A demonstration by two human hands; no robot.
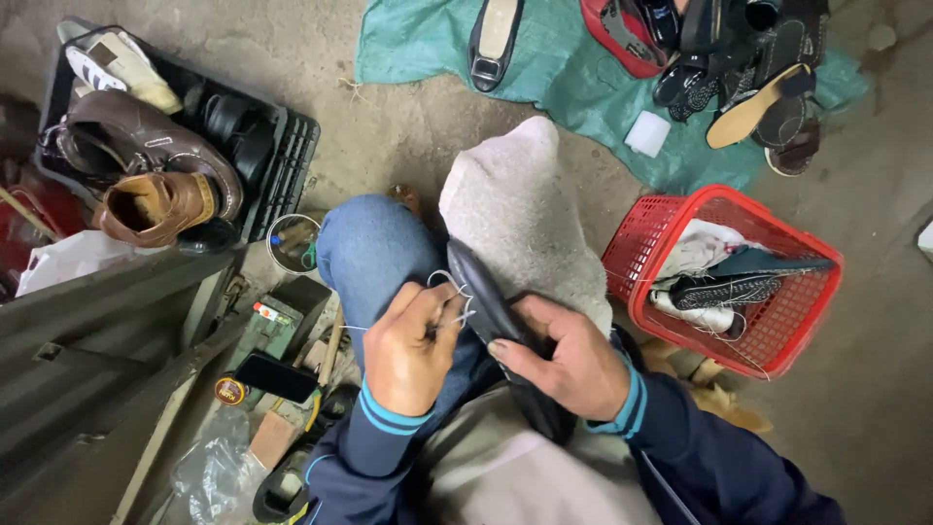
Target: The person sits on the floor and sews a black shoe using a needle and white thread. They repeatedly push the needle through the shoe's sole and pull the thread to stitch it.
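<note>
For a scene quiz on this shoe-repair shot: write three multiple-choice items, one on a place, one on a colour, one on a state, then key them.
1. Where does the red basket stand?
A. On the person's right, on the floor
B. Inside the black crate
C. On the green sheet

2. What colour is the shoe being worked on?
A. White
B. Black
C. Tan

3. What is the left hand doing?
A. Lying flat on the floor
B. Pinching white thread by the shoe's edge
C. Holding a phone

Key: 1 A, the basket sits on bare floor beside the right hand. 2 B, its upper is glossy black. 3 B, thread loops run from its fingertips.
</note>
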